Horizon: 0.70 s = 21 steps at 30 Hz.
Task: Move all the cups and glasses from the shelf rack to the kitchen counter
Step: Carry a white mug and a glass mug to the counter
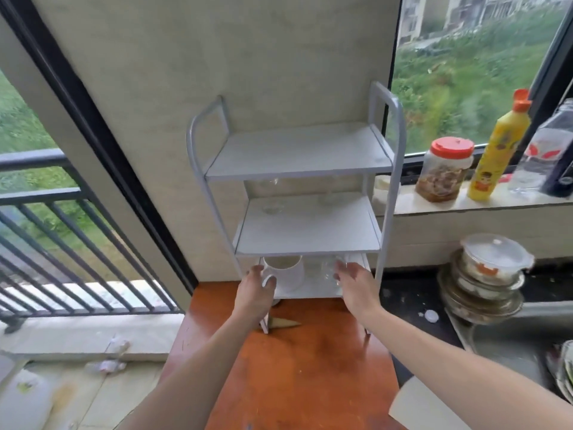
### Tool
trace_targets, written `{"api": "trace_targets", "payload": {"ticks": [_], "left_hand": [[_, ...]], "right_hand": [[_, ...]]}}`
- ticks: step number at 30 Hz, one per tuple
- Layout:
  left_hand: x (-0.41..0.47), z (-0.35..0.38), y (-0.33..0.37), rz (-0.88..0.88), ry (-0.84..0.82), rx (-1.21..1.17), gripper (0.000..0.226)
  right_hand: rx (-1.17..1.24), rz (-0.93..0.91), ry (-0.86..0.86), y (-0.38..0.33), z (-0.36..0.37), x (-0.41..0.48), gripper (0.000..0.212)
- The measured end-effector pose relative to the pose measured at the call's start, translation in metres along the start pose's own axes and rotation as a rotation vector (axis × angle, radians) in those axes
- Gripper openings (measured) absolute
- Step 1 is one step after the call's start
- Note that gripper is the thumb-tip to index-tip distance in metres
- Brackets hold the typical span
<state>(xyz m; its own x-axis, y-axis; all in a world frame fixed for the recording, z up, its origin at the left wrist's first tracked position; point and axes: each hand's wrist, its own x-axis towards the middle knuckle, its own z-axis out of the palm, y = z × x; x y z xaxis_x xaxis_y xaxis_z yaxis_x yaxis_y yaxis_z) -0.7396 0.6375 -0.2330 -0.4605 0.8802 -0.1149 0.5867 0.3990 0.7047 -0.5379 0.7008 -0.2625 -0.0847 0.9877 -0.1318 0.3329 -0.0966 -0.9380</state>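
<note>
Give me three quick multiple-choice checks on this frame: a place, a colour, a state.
1. Which tier of the shelf rack holds the white mug? A top, B middle, C bottom.
2. The yellow bottle has a cap of which colour? A orange, B blue, C black.
3. The left hand is: A gripping the mug's handle, B flat on the top shelf, C holding the bottle.
Answers: 1 C, the mug stands under the middle shelf; 2 A, the cap is orange; 3 A, its fingers curl round the handle.

Person's arms: both forearms bare as far as visible, slim, smooth. L grip (255, 290) & R grip (353, 282) bare-handed; finger detail too blurred to tell more.
</note>
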Motion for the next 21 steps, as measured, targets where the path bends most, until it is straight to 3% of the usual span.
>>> {"api": "trace_targets", "payload": {"ticks": [4,13,21], "left_hand": [[0.017,0.011,-0.004,-0.034,0.049,-0.147,0.019],[0.016,0.006,-0.018,-0.073,-0.185,-0.438,0.024],[-0.030,-0.010,-0.028,-0.111,-0.375,-0.597,0.026]], "right_hand": [[0.097,-0.017,0.015,0.002,0.002,0.008,0.046],[0.153,0.006,0.008,-0.012,-0.004,-0.003,0.037],[0.231,0.079,0.035,-0.001,-0.035,-0.084,0.040]]}}
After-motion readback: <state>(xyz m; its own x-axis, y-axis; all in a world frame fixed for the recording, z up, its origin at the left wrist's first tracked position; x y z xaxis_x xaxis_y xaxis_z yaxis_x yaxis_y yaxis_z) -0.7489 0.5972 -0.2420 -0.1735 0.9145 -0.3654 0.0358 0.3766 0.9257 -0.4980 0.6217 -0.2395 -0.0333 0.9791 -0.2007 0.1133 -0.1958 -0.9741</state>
